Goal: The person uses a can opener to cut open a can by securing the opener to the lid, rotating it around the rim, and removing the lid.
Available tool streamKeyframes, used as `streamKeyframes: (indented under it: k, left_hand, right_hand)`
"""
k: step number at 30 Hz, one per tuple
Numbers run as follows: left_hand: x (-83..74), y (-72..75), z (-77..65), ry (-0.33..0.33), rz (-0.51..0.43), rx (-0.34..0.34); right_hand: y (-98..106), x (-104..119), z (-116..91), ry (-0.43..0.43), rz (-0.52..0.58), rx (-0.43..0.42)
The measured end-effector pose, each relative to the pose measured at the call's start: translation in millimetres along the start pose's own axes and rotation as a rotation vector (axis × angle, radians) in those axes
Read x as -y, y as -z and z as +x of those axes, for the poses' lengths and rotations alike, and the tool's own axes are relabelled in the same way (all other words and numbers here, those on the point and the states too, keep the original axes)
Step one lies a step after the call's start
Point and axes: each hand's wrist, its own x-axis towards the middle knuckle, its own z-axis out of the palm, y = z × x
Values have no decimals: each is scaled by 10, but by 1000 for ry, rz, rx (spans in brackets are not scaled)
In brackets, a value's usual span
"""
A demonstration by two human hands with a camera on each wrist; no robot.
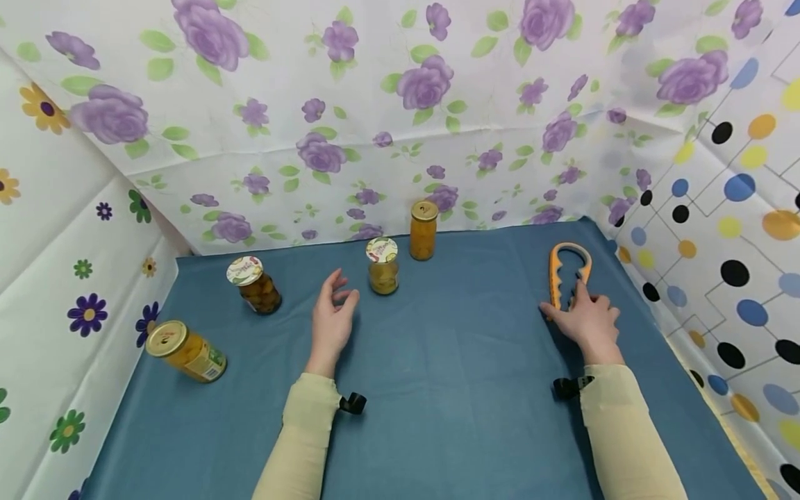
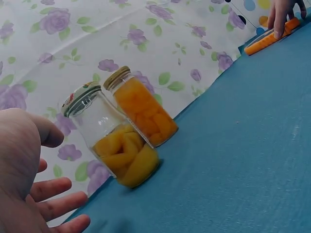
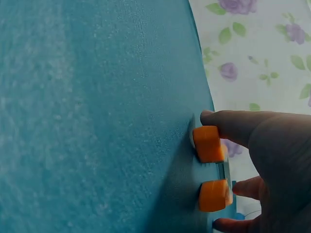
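The right hand (image 1: 587,321) grips the near end of the orange tool (image 1: 554,278), with the thumb on one side and the fingers on the other. The tool is near the back right corner of the blue tabletop (image 1: 462,389). Its two arms have toothed inner edges and join in a loop toward the back edge. The right wrist view shows both blocky orange ends by the thumb and fingers.

The left hand (image 1: 331,319) is relaxed, its fingers loosely bent and spaced apart. It is nearest to the patterned-lid jar (image 1: 383,274), left of the middle of the back edge, with a gap between hand and glass. This jar contains yellow pieces. The tall jar (image 1: 423,236), filled with orange pieces, stands just behind it, close to the back edge.

The dark-filled jar (image 1: 259,290) is near the back left corner. The labelled jar (image 1: 196,354), gold-lidded, is near the left edge. A purple-flowered sheet (image 1: 319,153) hangs behind the back edge.
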Motion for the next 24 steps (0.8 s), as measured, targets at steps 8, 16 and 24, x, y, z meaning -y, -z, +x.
streamKeyframes:
  k: [8, 16, 24]
  left_hand:
    - [-50, 13, 2, -12, -44, -31]
    - [-130, 33, 0, 0, -66, -51]
    - [-145, 32, -7, -2, -75, -44]
  right_hand:
    - [-22, -54, -9, 10, 27, -32]
    - [-65, -99, 2, 13, 29, -36]
    - [-78, -100, -6, 8, 35, -35]
